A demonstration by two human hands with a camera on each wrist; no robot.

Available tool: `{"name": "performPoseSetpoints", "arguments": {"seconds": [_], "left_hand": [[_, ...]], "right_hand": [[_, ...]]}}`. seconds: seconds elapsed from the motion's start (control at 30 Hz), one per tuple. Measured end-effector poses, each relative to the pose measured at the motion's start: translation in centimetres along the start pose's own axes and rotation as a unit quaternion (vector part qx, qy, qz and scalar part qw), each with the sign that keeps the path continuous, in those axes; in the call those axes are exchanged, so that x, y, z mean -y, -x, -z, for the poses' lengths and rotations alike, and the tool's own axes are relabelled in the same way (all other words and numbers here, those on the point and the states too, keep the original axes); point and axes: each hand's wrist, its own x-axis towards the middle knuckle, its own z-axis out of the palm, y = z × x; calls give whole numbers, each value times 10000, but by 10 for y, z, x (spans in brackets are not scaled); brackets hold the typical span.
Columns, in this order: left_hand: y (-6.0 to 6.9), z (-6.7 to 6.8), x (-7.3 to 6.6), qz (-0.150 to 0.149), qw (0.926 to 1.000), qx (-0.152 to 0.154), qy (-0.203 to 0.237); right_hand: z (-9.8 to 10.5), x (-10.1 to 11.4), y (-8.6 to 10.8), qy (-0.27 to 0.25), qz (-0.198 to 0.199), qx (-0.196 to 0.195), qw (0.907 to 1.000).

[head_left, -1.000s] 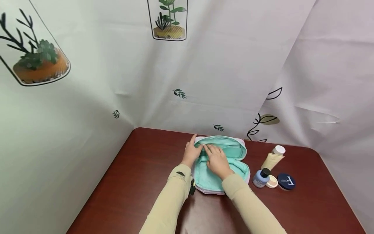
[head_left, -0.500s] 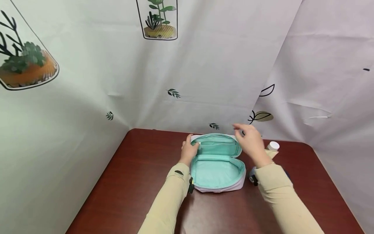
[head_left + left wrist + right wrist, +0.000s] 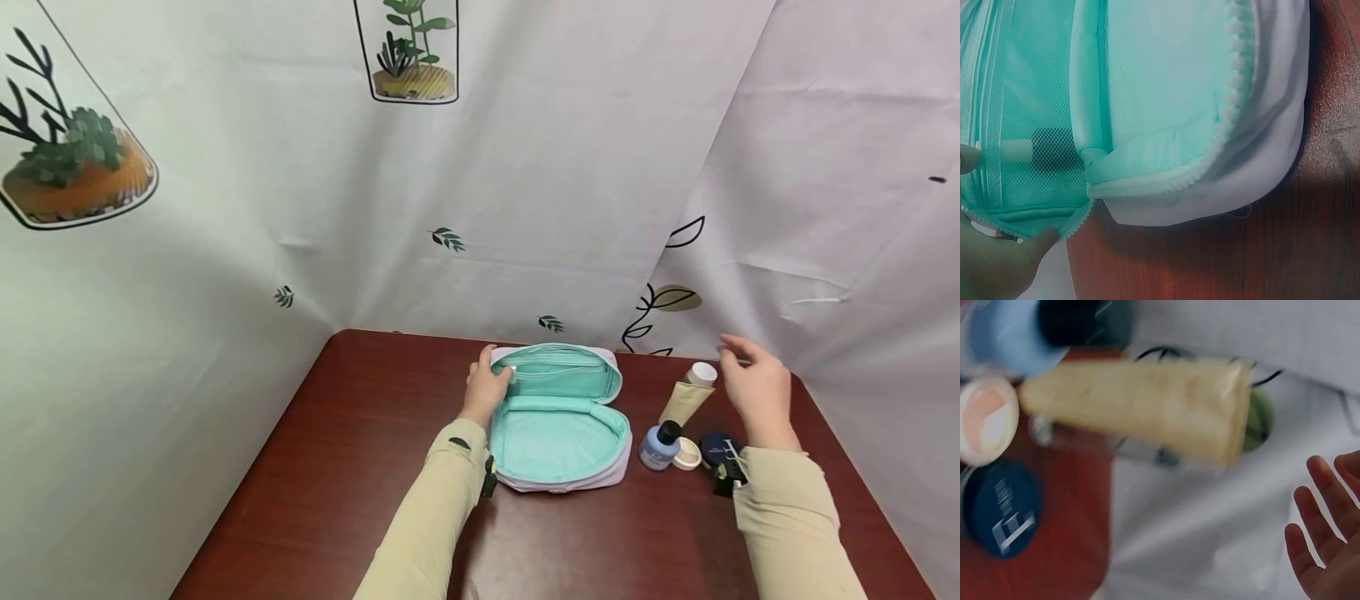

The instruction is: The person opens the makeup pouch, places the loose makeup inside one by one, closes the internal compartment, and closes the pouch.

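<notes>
An unzipped cosmetic bag (image 3: 562, 442), mint inside and pale lilac outside, lies on the table with its lid folded back. My left hand (image 3: 486, 388) holds the lid's left edge, thumb on the inner side. Behind the lid's mesh pocket shows a small white item with a dark end (image 3: 1054, 150). My right hand (image 3: 759, 396) hovers right of the cream-coloured tube (image 3: 684, 404), fingers spread apart in the right wrist view and holding nothing. Near it stand a blue bottle (image 3: 660, 447) with a black cap, a small round compact (image 3: 687, 454) and a navy round case (image 3: 718, 450).
The dark red table (image 3: 360, 467) runs back to a printed cloth backdrop (image 3: 525, 208). A white cap (image 3: 702, 374) shows behind the cream-coloured tube; in the right wrist view a clear container (image 3: 1141, 450) lies partly hidden there.
My right hand has left the bag's lid pocket and travelled right, past the bottle and tube. The left hand stays on the lid's edge.
</notes>
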Motion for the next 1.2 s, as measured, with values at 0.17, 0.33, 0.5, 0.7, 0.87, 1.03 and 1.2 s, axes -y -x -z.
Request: {"name": "performPoseSetpoints", "arguments": {"seconds": [0.17,0.33,0.5,0.7,0.87,1.03,1.2], "left_hand": [[0,0,2,-24,10000,24,-46],[-1,2,3,-9,10000,75,-19],[-2,2,4,-35,9999,81,-65],[0,1,3,7,9999,64,-147],[0,0,3,15,9999,54,-119],[0,0,4,27,9999,79,-118],[0,0,5,-11,9999,91,-75]], "right_hand": [[6,-31,6,276,-346,329,9985],[0,-63,15,670,-363,1052,9915],[-13,-91,27,1022,-680,1890,9743],[-22,-108,39,1200,-1048,2526,9544],[-27,-112,46,1343,-1260,2864,9403],[-31,-114,51,1240,-1489,2978,9348],[-37,-117,53,1291,-1447,2554,9472]]}}
